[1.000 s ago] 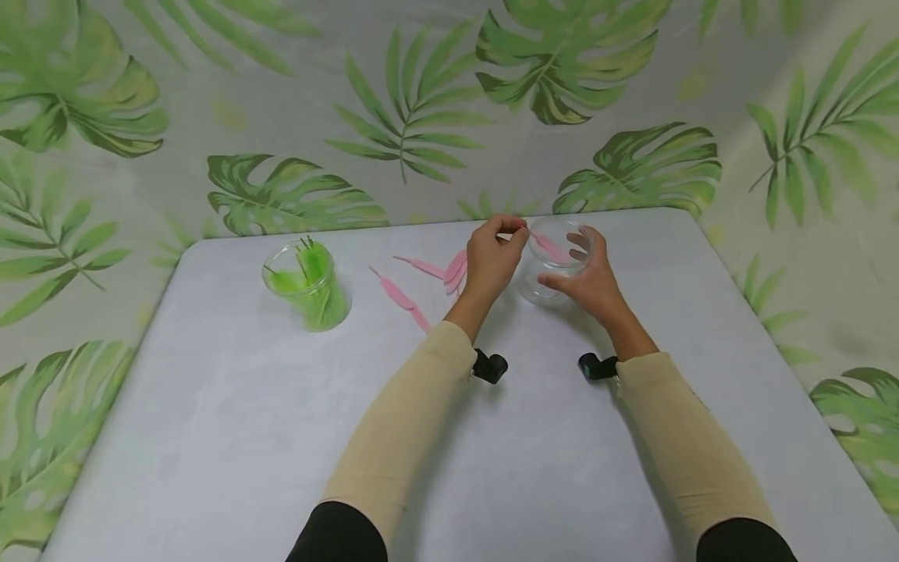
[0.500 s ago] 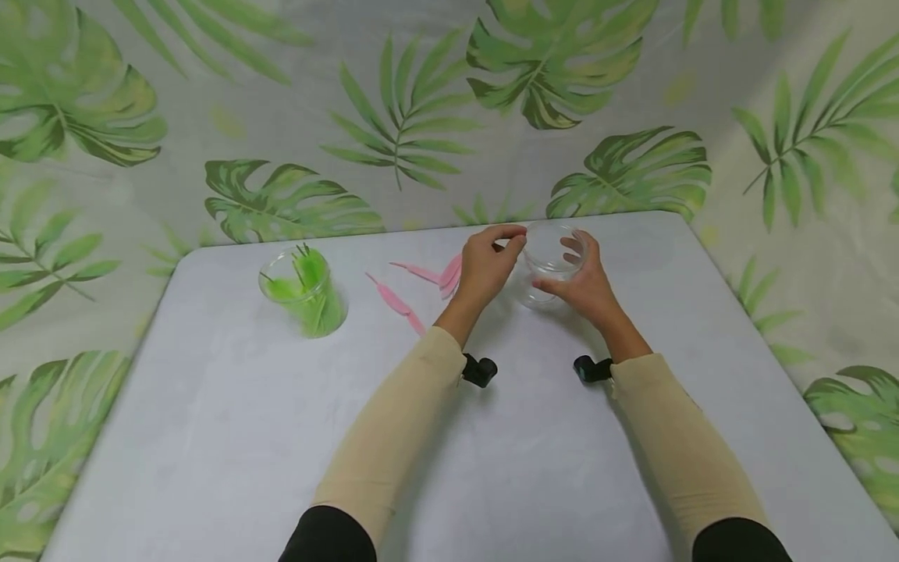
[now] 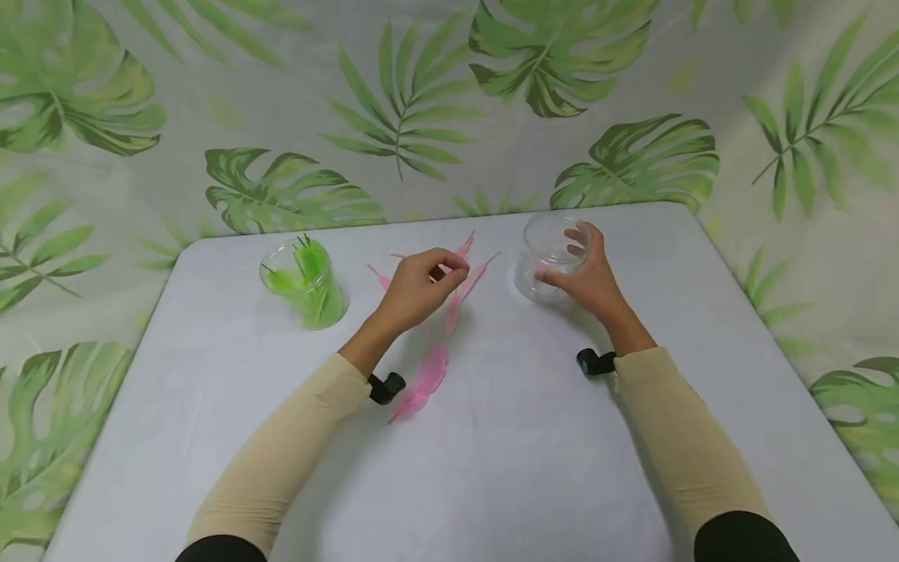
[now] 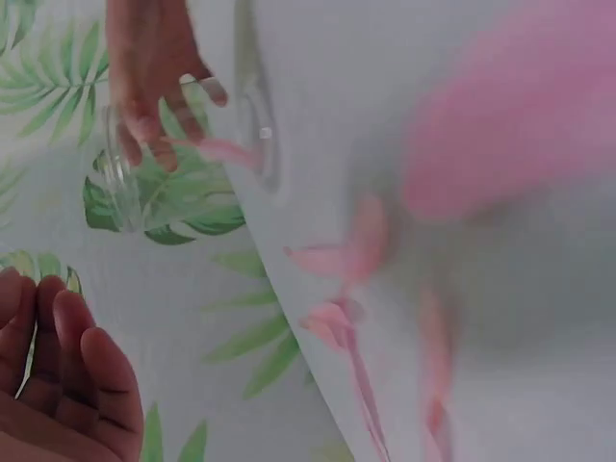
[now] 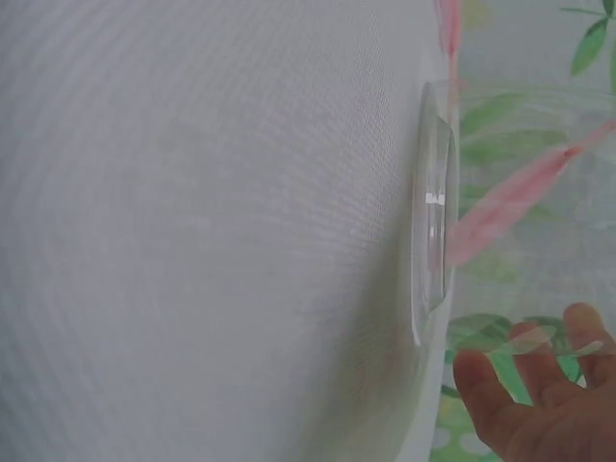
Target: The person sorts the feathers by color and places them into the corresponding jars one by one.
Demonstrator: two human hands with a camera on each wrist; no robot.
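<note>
The right hand grasps the clear cup near the table's far edge; one pink feather is inside. The left hand pinches another feather; several lie loose mid-table (count unclear, partly hidden). Green cup looks filled.
</note>
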